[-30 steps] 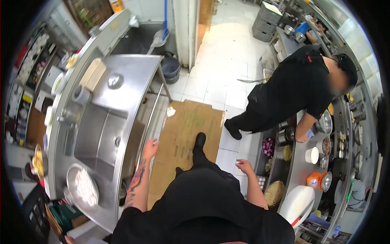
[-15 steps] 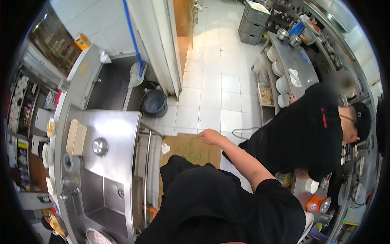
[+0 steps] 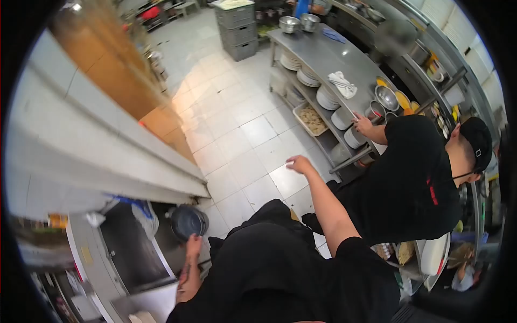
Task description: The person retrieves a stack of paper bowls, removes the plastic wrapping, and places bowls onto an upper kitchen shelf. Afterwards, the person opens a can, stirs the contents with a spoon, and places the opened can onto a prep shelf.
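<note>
Two bare hands reach out over the floor to the left of the steel table (image 3: 323,56), well apart from each other; the right hand (image 3: 299,164) is the nearer one to the table, its fingers loosely curved and parted, with nothing visible in them; the left hand (image 3: 194,245) is much farther from the table, at the rim of the dark bucket (image 3: 188,222); whether it touches the bucket, and whether its fingers are spread or pressed together, I cannot tell.

The bucket stands on the floor, well to the left of the table's near end; farther out from the table, past the bucket, lies a dark sink basin (image 3: 129,247) with a blue-handled mop (image 3: 144,215) at it.

A co-worker (image 3: 398,183) in black leans at the table's near end, one hand (image 3: 364,125) at its edge; on the table are two metal bowls (image 3: 289,24) at the far end, a blue cloth (image 3: 334,35) near them and a white cloth (image 3: 342,85) closer in; beneath its top sit stacked plates (image 3: 308,76) and, lower, a tray (image 3: 309,119) of pale food; grey crates (image 3: 237,29) stand beside its far end.
</note>
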